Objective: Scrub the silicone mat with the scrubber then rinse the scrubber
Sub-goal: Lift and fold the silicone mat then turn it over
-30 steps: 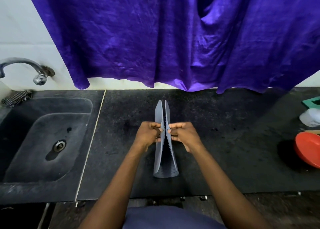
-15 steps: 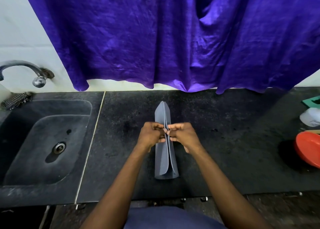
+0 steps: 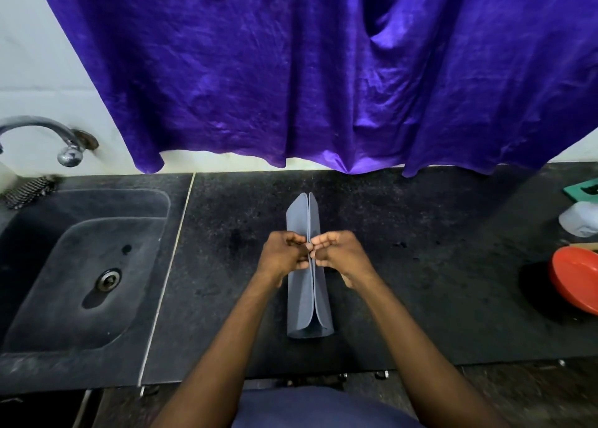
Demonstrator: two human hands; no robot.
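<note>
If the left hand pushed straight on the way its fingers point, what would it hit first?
The left hand points rightward at the folded silicone mat it already pinches; just beyond that lies the right hand.

Bare counter (image 3: 420,298) between folded mat (image 3: 307,304) and red bowl (image 3: 576,282).

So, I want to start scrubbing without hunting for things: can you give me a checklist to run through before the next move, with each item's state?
1. Silicone mat laid flat for scrubbing: not ok, folded with both edges pinched together.
2. Left hand and right hand free to take the scrubber: not ok, both grip the mat.
3. Scrubber within sight: ok, at the sink's far left corner.
4. Sink empty for rinsing: ok.
5. Tap running: cannot tell, spout out of view.
</note>
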